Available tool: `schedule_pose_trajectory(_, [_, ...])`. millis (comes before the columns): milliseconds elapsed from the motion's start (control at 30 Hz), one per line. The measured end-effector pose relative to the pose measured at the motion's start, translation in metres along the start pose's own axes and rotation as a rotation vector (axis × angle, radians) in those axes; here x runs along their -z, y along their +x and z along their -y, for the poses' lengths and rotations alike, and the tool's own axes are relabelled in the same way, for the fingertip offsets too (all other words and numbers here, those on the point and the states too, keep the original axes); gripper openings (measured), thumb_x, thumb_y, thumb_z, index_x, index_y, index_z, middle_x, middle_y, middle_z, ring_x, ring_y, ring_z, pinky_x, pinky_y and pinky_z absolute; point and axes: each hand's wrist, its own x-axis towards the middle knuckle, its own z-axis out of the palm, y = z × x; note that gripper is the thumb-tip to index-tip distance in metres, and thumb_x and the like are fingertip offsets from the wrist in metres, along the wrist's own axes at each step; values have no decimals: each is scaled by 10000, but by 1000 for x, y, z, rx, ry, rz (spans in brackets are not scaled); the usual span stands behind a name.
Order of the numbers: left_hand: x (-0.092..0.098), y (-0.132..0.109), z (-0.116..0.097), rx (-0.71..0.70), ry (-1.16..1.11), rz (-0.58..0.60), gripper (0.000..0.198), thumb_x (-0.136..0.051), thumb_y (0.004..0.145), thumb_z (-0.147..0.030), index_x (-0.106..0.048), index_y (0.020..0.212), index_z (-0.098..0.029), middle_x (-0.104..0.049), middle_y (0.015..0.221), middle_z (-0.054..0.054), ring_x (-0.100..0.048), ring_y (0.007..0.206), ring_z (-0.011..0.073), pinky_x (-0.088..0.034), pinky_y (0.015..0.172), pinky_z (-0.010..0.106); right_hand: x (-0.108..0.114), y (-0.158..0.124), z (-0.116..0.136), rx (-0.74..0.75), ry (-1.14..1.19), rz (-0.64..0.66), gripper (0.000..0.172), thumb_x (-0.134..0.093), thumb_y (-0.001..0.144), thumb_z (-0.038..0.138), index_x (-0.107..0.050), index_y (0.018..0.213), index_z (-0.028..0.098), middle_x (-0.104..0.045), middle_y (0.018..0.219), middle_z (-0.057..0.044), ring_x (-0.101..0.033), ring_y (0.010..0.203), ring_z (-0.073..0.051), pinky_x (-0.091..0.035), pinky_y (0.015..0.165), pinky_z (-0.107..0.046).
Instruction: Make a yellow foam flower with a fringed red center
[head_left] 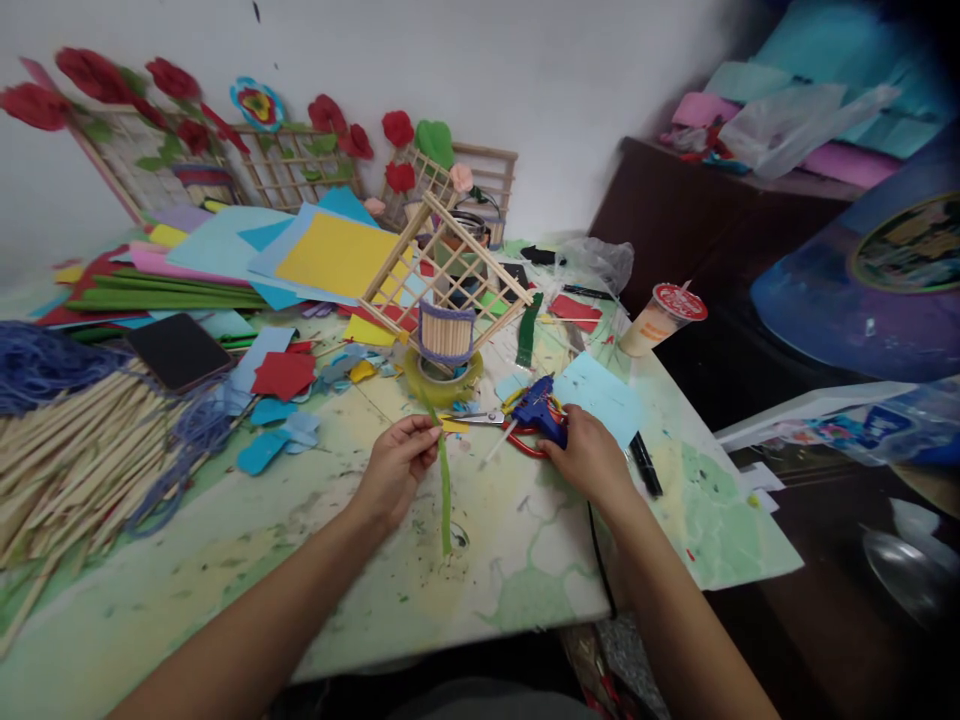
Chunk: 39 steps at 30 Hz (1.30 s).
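Observation:
My left hand [400, 463] is closed in a pinch on a narrow green paper strip [445, 500], which hangs down towards the tabletop. My right hand [592, 455] has its fingers around the handle of a blue glue gun [536, 402]; the palm side is hidden. Scissors with red handles [525, 442] lie under the glue gun, blades pointing left. Just beyond my left hand, a roll of clear yellowish tape [469, 388] lies flat. Behind and above it stands a lattice frame of thin sticks [401, 262] with a small stick pocket edged in purple yarn [446, 333].
Thin sticks [67, 450], purple yarn [45, 365] and a dark phone [180, 352] are at left. Coloured paper sheets [337, 255] lie behind. At right are a light blue sheet [600, 390], a black marker [646, 465] and a lidded drink cup [652, 325] near the edge.

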Motion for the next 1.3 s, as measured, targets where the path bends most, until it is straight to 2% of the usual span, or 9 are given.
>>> schedule_pose_trajectory(167, [2,2,7,-21,41,-1,224,-766,578,-173,-624,748,-142,-579,666,-33,-508,565,41,-416,558,143,-6,1,-5,47,85,-35,244,-471,862,373,-531,974,165,-620,932,-118,-561,895,-250,-408,759,-320])
schedule_pose_trajectory(400, [2,4,9,-49,62,19,214,-764,596,-192,-611,740,-151,-558,636,-45,-484,542,38,-394,535,146,2,6,-38,-52,-34,-352,409,-437,874,401,-492,1125,82,-579,1005,-184,-502,974,-302,-388,857,-374])
schedule_pose_trajectory(633, [4,5,8,-51,72,12,253,-778,581,-207,-605,755,-148,-569,653,-35,-500,564,52,-404,548,160,3,20,-82,-98,-221,-267,355,-485,843,363,-545,1030,68,-591,966,-200,-502,916,-315,-378,824,-419])
schedule_pose_trajectory(767, [7,9,4,-87,134,-21,272,-783,563,-231,-613,756,-142,-572,637,-37,-487,544,52,-388,530,164,11,15,-49,-10,-204,-414,457,-521,816,392,-520,1126,56,-523,1157,-248,-442,1056,-373,-360,843,-480])
schedule_pose_trajectory(867, [10,13,2,-131,157,-44,281,-778,557,-241,-613,761,-141,-575,626,-37,-487,538,55,-377,522,166,15,10,-2,270,-61,-232,306,-501,826,269,-558,1075,100,-585,1072,-180,-499,1020,-300,-378,864,-403])
schedule_pose_trajectory(967, [11,13,2,-179,224,-23,248,-749,603,-264,-608,767,-144,-559,592,-41,-469,502,58,-361,495,174,14,8,43,343,210,-114,232,-484,846,294,-581,1004,155,-621,953,-122,-539,938,-253,-399,825,-365])
schedule_pose_trajectory(1067, [12,8,1,-420,477,41,161,-681,695,-275,-622,778,-151,-607,645,-2,-523,552,93,-408,534,212,12,4,76,281,696,70,295,-489,840,453,-583,865,175,-615,790,-58,-553,725,-180,-416,662,-292])
schedule_pose_trajectory(1200, [17,-2,-4,-1148,1036,159,93,-596,770,-178,-665,831,-186,-680,788,59,-600,751,152,-460,695,282,5,-9,99,164,1238,377,472,-400,828,604,-502,641,183,-482,505,24,-401,444,-100,-302,464,-235])
schedule_pose_trajectory(1300, [22,-4,-8,-1558,1269,267,159,-582,773,-136,-654,891,-215,-699,817,52,-609,742,146,-457,686,281,-3,-21,102,140,1363,434,477,-460,825,554,-443,526,183,-408,434,44,-336,418,-78,-246,451,-233])
